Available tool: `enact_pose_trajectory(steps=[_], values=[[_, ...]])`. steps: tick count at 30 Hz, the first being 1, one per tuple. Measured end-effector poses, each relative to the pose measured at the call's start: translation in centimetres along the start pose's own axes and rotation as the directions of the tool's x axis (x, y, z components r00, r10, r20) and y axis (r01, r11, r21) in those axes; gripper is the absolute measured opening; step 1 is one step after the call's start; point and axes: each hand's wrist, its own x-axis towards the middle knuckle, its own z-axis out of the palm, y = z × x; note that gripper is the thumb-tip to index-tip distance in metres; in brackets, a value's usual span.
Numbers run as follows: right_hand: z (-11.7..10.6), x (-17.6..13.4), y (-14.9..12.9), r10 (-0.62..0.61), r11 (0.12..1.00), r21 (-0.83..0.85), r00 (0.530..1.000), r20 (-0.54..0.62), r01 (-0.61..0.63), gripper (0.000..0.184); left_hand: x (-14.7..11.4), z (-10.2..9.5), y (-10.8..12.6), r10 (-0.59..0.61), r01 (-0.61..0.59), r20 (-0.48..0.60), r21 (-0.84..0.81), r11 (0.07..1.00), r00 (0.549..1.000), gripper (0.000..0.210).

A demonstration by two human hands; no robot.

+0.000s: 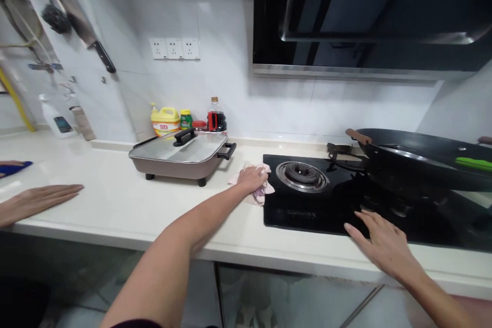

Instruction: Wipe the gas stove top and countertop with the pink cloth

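My left hand (251, 179) is closed over a crumpled pale pink cloth (259, 196), pressing it against the white counter at the left edge of the black glass cooktop (295, 215). Part of the cloth is hidden under the fingers. My right hand (380, 241) is open, fingers spread, and holds nothing. It is over the front edge of the cooktop, near the control knobs (400, 209). Between the two hands, farther back, is a round burner (302, 177) with a metal ring. A large black wok (415, 164) with a wooden handle sits on the right burner.
A lidded electric pan (180, 159) stands left of the cloth. Behind it are a yellow detergent jug (166, 122) and a dark sauce bottle (216, 117). Another person's hand (42, 202) lies flat on the counter (115, 205) at left, near a blue cloth (15, 168). A cleaver (79, 20) hangs above.
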Motion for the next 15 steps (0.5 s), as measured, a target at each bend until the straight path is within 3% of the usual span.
enact_pose_trajectory(steps=[9, 12, 15], values=[[0.7, -0.1, 0.3, -0.012, 1.0, -0.009, 1.0, 0.001, 0.012, 0.078, -13.9, -1.3, 1.6, 0.155, -0.154, 0.041, -0.023, 0.988, 0.987, 0.056], [1.3, 0.1, 0.8, -0.03, 0.999, -0.019, 1.0, 0.002, 0.03, 0.078, -17.9, -2.0, 0.3, 0.259, -0.256, 0.055, -0.058, 0.965, 0.964, 0.056], [1.6, 0.2, 1.0, -0.036, 0.999, -0.031, 0.999, -0.002, 0.036, 0.077, -20.2, -3.1, -2.4, 0.302, -0.297, 0.087, -0.064, 0.953, 0.949, 0.057]])
